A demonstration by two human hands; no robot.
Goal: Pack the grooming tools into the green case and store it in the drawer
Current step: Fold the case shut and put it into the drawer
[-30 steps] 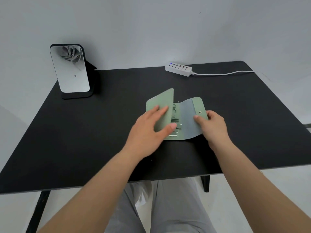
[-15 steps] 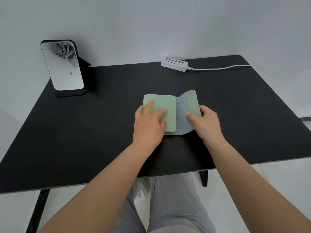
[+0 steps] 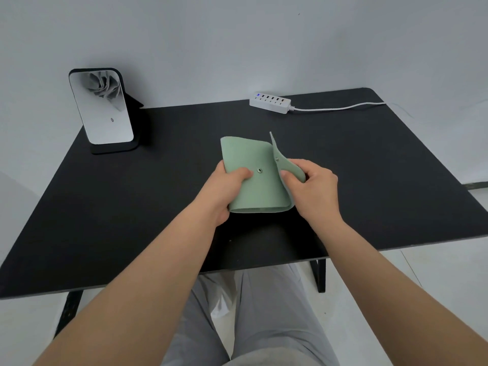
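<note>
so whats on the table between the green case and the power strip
Nothing: in the head view only bare black table lies between the green case and the power strip.

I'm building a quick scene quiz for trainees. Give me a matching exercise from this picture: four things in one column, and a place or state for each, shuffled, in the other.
Things:
1. green case
2. closing flap
3. mirror
4. power strip

Places or states:
A. standing at the table's far left
B. lying at the far edge, white cable running right
C. folded shut, gripped at its left edge by the left hand
D. lifted, unsnapped, pinched by the right hand

Pairs: 1-C, 2-D, 3-A, 4-B
</note>
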